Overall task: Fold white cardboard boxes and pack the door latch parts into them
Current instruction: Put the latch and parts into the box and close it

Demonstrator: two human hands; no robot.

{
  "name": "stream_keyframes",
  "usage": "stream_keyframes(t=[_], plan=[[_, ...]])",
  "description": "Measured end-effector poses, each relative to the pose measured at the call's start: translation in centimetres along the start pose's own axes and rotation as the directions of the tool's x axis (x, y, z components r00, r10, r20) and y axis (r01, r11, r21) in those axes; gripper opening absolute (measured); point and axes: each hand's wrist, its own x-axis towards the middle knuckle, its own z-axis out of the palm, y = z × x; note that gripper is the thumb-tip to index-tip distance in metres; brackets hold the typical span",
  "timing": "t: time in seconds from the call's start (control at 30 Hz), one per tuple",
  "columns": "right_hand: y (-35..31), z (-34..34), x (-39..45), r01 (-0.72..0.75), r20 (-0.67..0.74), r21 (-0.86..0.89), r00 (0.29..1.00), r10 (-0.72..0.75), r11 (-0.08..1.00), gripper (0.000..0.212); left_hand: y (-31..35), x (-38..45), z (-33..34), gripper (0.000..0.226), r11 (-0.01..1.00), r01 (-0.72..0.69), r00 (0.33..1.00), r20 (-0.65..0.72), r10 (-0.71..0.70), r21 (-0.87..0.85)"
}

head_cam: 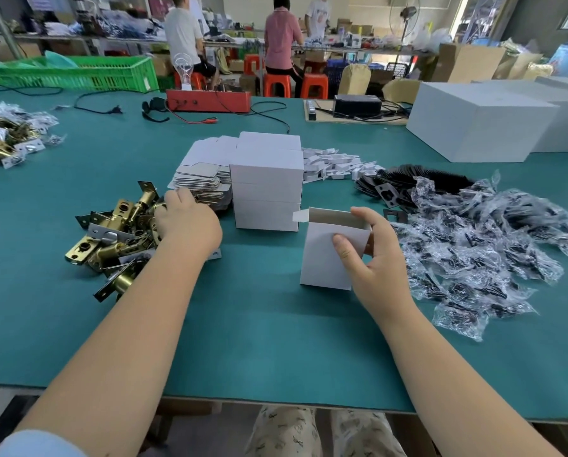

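Nearest, the right hand [371, 255] pinches an open-topped white box [328, 249], upright, thumb on its front and fingers behind. Brass latches [117, 232] lie well to its left, under the left hand [187, 219], whose finger state I cannot tell. Finished boxes [266, 192] stand between and beyond; bagged parts [480, 239] lie to its right.

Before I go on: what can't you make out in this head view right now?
- Left hand fingertips: buried in the latch pile; grip unclear.
- Open box inside: hidden by its front wall; contents unknown.
- Bags contents: blurred by glare on the plastic.
- Far latch pile: cut by the left edge.
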Motion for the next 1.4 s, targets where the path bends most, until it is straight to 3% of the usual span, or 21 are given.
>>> stream_keyframes(t=[0.13, 0.27, 0.43, 0.5, 0.6, 0.67, 0.77, 0.97, 1.17, 1.27, 1.4], plan=[[0.0, 0.0, 0.0, -0.005, -0.004, 0.003, 1.000, 0.005, 1.000, 0.036, 0.0, -0.5, -0.2, 0.042, 0.988, 0.018, 1.000, 0.005, -0.017, -0.156], [0.1, 0.1, 0.1, 0.005, -0.014, -0.011, 1.000, -0.006, 1.000, 0.038, -0.1, -1.7, -1.4, 0.031, 0.937, -0.051, 0.999, -0.017, 0.048, -0.346], [0.2, 0.1, -0.1, 0.008, -0.020, -0.004, 1.000, -0.008, 1.000, 0.044, 0.0, -4.2, -3.8, 0.025, 0.852, -0.195, 0.977, -0.172, 0.125, -0.486], [0.3, 0.1, -0.1, 0.002, -0.029, -0.012, 1.000, -0.002, 1.000, 0.051, 0.1, -5.3, -4.9, 0.042, 0.759, -0.245, 0.963, -0.240, 0.120, -0.603], [0.5, 0.3, -0.1, -0.052, -0.030, -0.022, 0.998, 0.052, 0.998, 0.066, 0.7, -7.2, -7.5, 0.056, 0.512, -0.329, 0.935, -0.350, 0.058, -0.794], [0.4, 0.3, -0.1, -0.083, -0.035, -0.030, 0.996, 0.082, 0.996, 0.074, 1.6, -8.2, -9.2, 0.054, 0.416, -0.414, 0.893, -0.450, 0.012, -0.810], [0.2, 0.3, 0.0, -0.094, -0.065, -0.021, 0.994, 0.092, 0.995, 0.076, 3.0, -9.1, -10.9, 0.039, 0.382, -0.513, 0.834, -0.552, 0.008, -0.769], [0.1, 0.3, 0.1, -0.110, -0.075, 0.016, 0.991, 0.111, 0.994, 0.071, 3.8, -9.4, -11.3, 0.027, 0.479, -0.511, 0.787, -0.612, -0.073, -0.714], [0.5, 0.3, 0.2, -0.127, -0.091, 0.052, 0.987, 0.131, 0.991, 0.072, 3.7, -9.8, -11.6, 0.030, 0.525, -0.503, 0.748, -0.650, -0.133, -0.686], [0.7, 0.3, 0.4, -0.180, -0.052, 0.030, 0.982, 0.181, 0.983, 0.075, 3.7, -9.7, -12.0, 0.030, 0.465, -0.518, 0.749, -0.644, -0.159, -0.718], [0.7, 0.6, 0.4, -0.154, -0.031, 0.001, 0.988, 0.154, 0.988, 0.076, 5.1, -9.7, -12.2, 0.031, 0.272, -0.537, 0.804, -0.582, -0.122, -0.798]])
